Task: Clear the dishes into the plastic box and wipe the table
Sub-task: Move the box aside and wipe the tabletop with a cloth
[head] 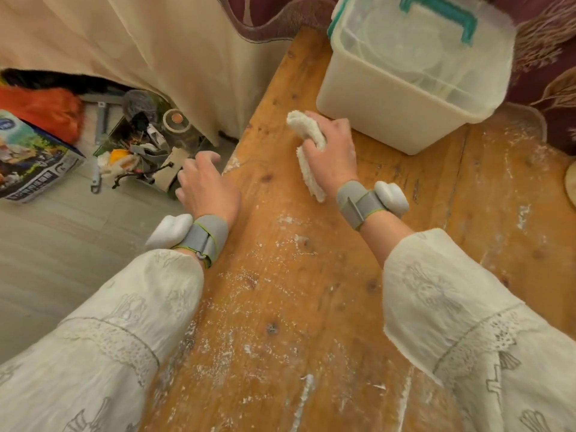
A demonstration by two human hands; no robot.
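A white plastic box (389,101) with a translucent lid and teal handle stands at the far end of the wooden table (280,307); pale dishes show faintly through the lid. My right hand (333,151) grips a folded white cloth (307,157) and presses it on the tabletop just in front of the box. My left hand (205,185) hovers at the table's left edge, fingers loosely spread and holding nothing. White powdery streaks cover much of the wood.
A cream curtain (156,57) hangs left of the table. On the floor below lie a bin of clutter (146,145), a printed carton (28,160) and an orange object (46,110). A round wooden piece (571,182) shows at the right edge.
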